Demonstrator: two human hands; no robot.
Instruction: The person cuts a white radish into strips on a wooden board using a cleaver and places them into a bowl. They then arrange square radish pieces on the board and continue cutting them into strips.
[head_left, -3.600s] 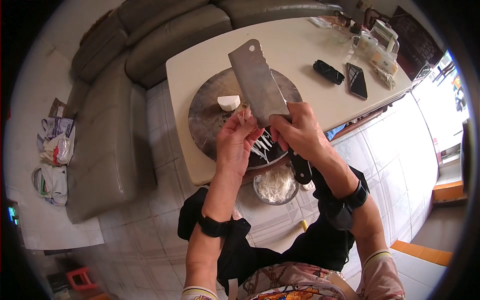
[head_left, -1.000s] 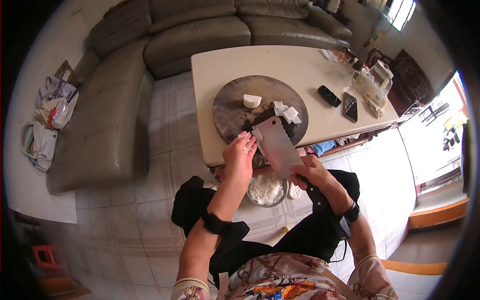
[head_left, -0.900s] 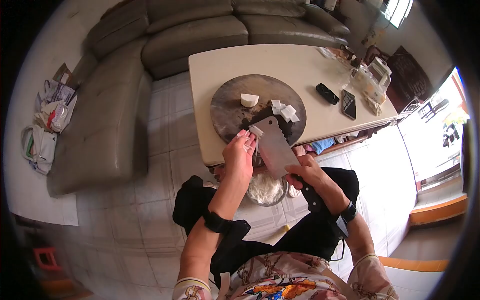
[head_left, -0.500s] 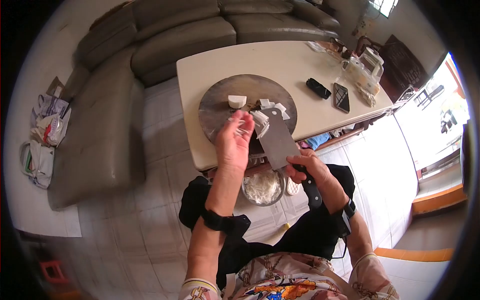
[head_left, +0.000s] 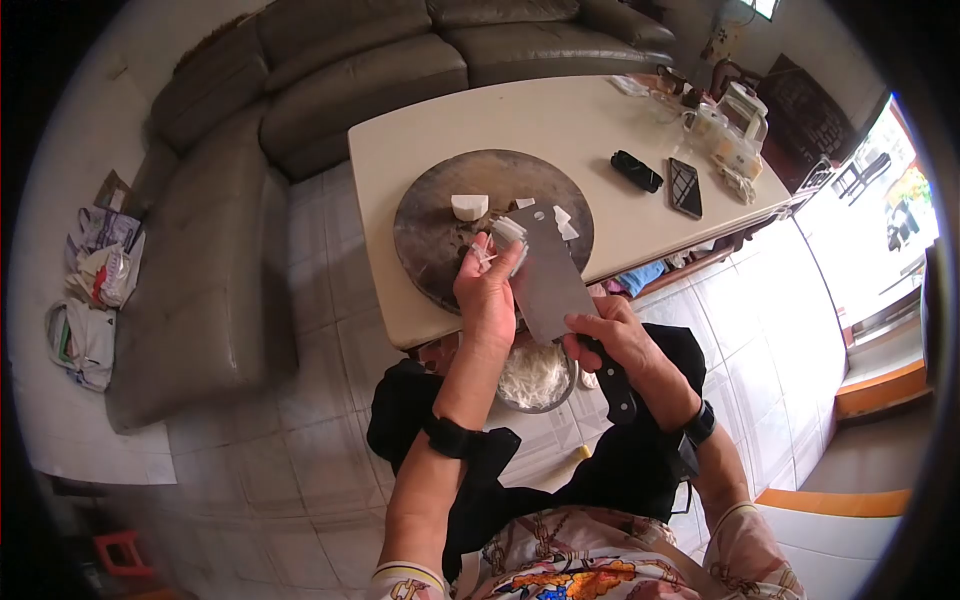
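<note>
Over the near edge of the worktop [head_left: 600,110], the right hand [head_left: 612,340] is closed around the black handle of a cleaver [head_left: 548,272], holding the broad blade flat and tilted out past the round chopping board [head_left: 430,225]. The left hand [head_left: 487,290] is cupped against the blade's far end, fingers curled over a small heap of white vegetable strips [head_left: 497,243] that rests on the steel; whether it pinches them or only steadies them I cannot tell.

Below the worktop's near edge, a metal bowl [head_left: 535,378] sits low between the knees and already carries a good pile of the same white shreds, so much of the cutting looks done. What is left, as far as I can judge: an uncut white chunk [head_left: 469,207] lies toward the far left of the board, and a few flat white slices [head_left: 563,222] lie beside the blade's far corner, not yet cut into strips. The load on the blade is not yet in the bowl.

Toward the right edge of the worktop lie a phone [head_left: 686,187] and a black case [head_left: 636,171], well apart from the board.
</note>
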